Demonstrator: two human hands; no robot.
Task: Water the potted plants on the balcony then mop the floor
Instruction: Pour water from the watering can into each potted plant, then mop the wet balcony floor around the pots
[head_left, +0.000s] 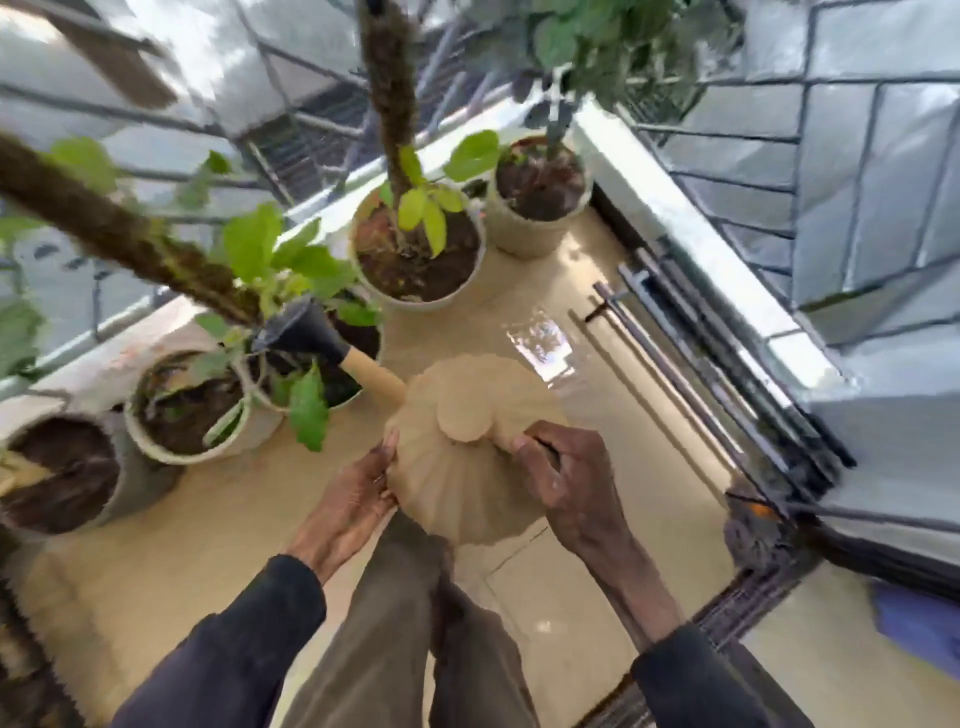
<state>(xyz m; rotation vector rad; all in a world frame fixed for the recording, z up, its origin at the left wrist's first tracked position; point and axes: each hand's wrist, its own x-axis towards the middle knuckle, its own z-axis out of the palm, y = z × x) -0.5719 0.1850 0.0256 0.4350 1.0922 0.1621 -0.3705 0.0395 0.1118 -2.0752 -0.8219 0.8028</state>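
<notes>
Beige, ribbed and pumpkin-round, the watering can (467, 467) ends in a black rose (298, 332) — right hand (566, 483) curled round its handle, left hand (358, 499) laid straight-fingered against its side.

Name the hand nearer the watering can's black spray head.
Left. The left hand rests on the watering can, below and right of its spray head; the right hand grips its top, farther right.
</notes>
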